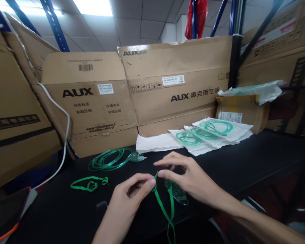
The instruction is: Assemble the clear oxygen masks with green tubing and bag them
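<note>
My left hand (134, 191) is closed, pinching a green elastic strap (162, 205) between thumb and fingertips near its knotted upper end. A short tip of the strap sticks up above the pinch, and its long loop hangs toward the table's front edge. Beside that tip, my right hand (184, 169) has thumb and index finger apart, with nothing visible between them. A clear green-tinted plastic mask (180, 195) lies under my right hand, partly hidden by it. Another green strap (82, 184), with curled ends, rests on the left of the black table.
Coiled green tubing (104, 162) with a clear fitting (137, 157) lies behind my hands. White packets of green tubing (190, 139) overlap at back right, near a small carton (244, 108). Cardboard panels (155, 101) wall the back. A white cable (66, 135) runs down the left.
</note>
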Action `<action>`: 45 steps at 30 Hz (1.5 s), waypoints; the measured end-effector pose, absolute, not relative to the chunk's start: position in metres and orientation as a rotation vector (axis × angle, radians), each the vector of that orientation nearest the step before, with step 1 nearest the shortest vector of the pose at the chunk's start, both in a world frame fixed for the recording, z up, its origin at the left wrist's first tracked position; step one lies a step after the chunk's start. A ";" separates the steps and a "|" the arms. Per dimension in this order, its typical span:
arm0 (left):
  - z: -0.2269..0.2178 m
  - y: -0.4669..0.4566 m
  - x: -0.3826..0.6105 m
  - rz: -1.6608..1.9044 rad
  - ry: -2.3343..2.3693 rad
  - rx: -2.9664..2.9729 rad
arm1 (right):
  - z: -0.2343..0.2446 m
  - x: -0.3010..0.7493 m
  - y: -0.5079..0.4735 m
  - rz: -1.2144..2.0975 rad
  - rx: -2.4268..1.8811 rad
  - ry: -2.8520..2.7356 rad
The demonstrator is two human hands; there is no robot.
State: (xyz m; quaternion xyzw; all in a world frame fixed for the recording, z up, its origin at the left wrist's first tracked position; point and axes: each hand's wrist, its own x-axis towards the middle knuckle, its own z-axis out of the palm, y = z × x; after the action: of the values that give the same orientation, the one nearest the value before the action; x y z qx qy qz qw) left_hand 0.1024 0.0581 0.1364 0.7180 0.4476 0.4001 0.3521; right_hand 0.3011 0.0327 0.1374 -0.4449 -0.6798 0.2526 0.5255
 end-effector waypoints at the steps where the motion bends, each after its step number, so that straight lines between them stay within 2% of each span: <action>1: 0.135 0.059 0.102 1.047 1.154 1.847 | 0.138 0.304 0.033 0.554 -1.151 -1.631; 4: 0.130 0.062 0.101 1.046 1.154 1.845 | 0.135 0.316 0.035 0.453 -1.374 -1.625; 10: 0.121 0.065 0.100 1.035 1.219 1.869 | 0.119 0.329 0.029 0.541 -1.513 -1.744; 19: 0.123 0.055 0.104 1.104 1.182 2.029 | 0.116 0.321 0.022 0.720 -1.420 -1.695; 32: 0.114 0.055 0.107 1.026 1.101 2.170 | 0.117 0.310 0.016 0.584 -1.460 -1.785; 38: 0.110 0.057 0.106 0.900 1.081 2.267 | 0.107 0.310 0.012 0.639 -1.532 -1.812; 45: 0.114 0.054 0.107 1.004 1.097 2.108 | 0.115 0.311 0.015 0.750 -1.421 -1.727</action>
State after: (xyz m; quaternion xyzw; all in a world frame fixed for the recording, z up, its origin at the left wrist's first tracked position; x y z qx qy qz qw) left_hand 0.1068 0.0543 0.1143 0.7852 0.4085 0.3740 0.2771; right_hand 0.3109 0.0153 0.1145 -0.5567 -0.6768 0.2940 0.3815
